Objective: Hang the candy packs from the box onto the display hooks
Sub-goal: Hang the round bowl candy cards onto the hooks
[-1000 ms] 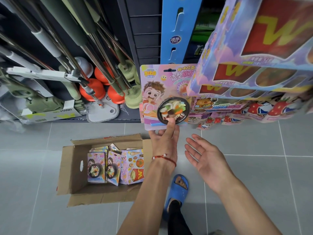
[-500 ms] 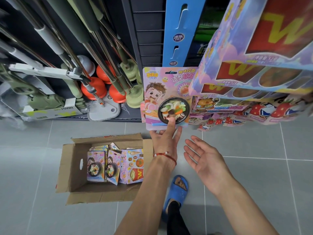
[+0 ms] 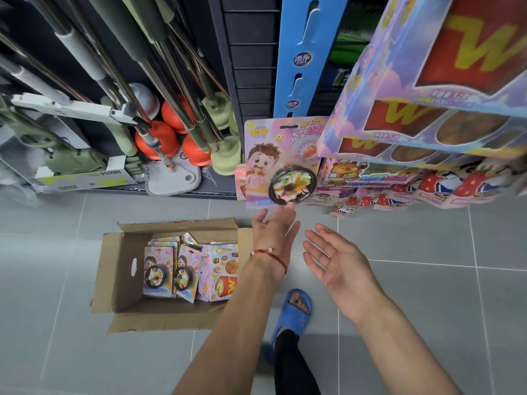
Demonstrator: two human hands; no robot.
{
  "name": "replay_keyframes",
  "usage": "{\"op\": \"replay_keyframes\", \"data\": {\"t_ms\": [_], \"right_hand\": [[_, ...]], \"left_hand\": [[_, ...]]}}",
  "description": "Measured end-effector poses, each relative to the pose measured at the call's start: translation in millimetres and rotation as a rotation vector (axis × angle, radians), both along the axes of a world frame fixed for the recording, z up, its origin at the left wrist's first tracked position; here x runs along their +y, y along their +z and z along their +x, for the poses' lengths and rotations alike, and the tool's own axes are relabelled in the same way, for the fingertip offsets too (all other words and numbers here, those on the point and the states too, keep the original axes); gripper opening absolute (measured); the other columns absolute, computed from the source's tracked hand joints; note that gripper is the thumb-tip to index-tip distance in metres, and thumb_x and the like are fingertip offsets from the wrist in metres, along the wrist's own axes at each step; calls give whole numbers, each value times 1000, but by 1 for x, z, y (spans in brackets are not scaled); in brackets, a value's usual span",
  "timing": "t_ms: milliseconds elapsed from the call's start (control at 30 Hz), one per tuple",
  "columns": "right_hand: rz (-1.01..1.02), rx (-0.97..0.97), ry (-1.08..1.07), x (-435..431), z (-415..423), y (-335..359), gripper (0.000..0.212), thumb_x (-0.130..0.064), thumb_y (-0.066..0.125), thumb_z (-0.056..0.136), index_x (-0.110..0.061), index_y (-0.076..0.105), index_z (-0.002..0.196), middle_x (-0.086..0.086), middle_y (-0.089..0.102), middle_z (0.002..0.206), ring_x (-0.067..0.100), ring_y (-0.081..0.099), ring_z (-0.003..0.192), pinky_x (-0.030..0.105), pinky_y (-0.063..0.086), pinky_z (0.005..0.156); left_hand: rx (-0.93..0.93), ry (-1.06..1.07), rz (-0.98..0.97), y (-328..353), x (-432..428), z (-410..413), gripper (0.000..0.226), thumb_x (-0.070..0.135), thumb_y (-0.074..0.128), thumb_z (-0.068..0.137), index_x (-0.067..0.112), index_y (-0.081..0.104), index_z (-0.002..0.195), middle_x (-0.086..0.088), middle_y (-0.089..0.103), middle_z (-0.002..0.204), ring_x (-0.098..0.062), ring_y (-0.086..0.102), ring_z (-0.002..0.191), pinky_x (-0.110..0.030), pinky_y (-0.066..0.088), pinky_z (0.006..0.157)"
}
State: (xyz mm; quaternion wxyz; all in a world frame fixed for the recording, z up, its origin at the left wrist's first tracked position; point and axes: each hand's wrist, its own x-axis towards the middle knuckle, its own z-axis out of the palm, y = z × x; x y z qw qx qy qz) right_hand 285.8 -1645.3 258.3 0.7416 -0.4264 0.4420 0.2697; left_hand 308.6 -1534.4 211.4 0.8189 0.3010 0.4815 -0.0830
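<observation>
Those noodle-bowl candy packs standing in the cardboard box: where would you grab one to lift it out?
Pinch the flat top edge of the noodle pack from above. The packs stand upright side by side in the box, so only their tops are free. The bulging bowl blister lower down would likely slip; the thin card above it suits thumb and fingers.

The hanging pink cardboard candy pack bears a brown-haired cartoon child and a black bowl. The brown corrugated cardboard box sits on grey floor tiles. A red string bracelet circles one wrist; the rubber slipper is blue.
</observation>
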Motion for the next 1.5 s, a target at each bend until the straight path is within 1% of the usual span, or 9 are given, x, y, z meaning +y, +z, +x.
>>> {"op": "replay_keyframes", "data": {"t_ms": [200, 600, 800, 933, 1133, 1233, 1333, 1433, 1500], "right_hand": [[13, 10, 75, 31, -2, 8, 20, -15, 52, 104, -13, 64, 119, 7, 73, 111, 17, 70, 97, 30, 54, 82], [-100, 73, 297, 184, -47, -25, 20, -18, 54, 104, -12, 63, 121, 4, 73, 106, 18, 69, 96, 29, 54, 79], [-218, 172, 429, 264, -92, -96, 19, -19, 60, 101, -13, 64, 118, 8, 72, 112, 19, 69, 94, 30, 54, 85], [-278, 235, 511, 301, -108, -157, 22, -19, 58, 102, -12, 63, 122, 7, 71, 113, 18, 68, 94, 29, 53, 79], [-492, 212, 625, 323, -110, -255, 8, -8, 62, 97, -14, 65, 101, 7, 68, 100, 20, 64, 86, 28, 53, 70], [-669, 134, 680, 315, -107, -311, 22, -5, 69, 89, -19, 64, 105, 8, 67, 116, 23, 66, 93, 40, 59, 85], [-835, -31, 864, 301, -101, -358, 51, 0, 76, 79, -19, 61, 123, 1, 61, 121, 25, 61, 116, 39, 52, 100], [-1024, -222, 1173, 284, -88, -388, 90, -3, 84, 70, -18, 42, 148, -15, 43, 109, 22, 49, 120, 30, 43, 101], [-1034, -317, 1330, 271, -76, -409, 116, -13, 91, 61, -23, 27, 158, -4, 41, 137, 25, 40, 136, 45, 42, 110]], "left_hand": [[40, 45, -28, 7, 38, -31, 42, -7, 60, 95, 12, 45, 129, -9, 67, 111, -28, 65, 111, -44, 50, 106], [244, 57, 40, -32, 222, -149, 26, 6, 57, 100, 11, 60, 125, -5, 72, 108, -16, 72, 87, -31, 59, 78], [391, 24, 78, -86, 337, -208, 17, 6, 55, 98, 21, 61, 95, -1, 69, 94, -15, 65, 79, -26, 53, 67], [441, 3, 114, -131, 389, -227, 17, 2, 56, 97, 19, 59, 92, -4, 67, 89, -17, 63, 77, -33, 51, 83], [486, -95, 146, -210, 409, -235, 14, 3, 59, 98, 16, 58, 93, -4, 61, 81, -14, 58, 71, -29, 49, 73], [514, -172, 142, -261, 398, -230, 18, 1, 57, 98, 16, 56, 88, -6, 53, 77, -15, 50, 65, -27, 42, 64], [550, -285, 158, -313, 381, -223, 4, 5, 65, 92, 2, 66, 95, -34, 57, 91, -33, 57, 72, -35, 48, 71], [606, -282, 165, -380, 360, -224, 77, 29, 79, 61, -7, 63, 126, -37, 62, 119, -36, 63, 94, -43, 53, 88], [645, -266, 187, -398, 347, -216, 95, 37, 79, 52, -6, 56, 134, -23, 63, 131, -35, 63, 114, -42, 51, 102]]}}
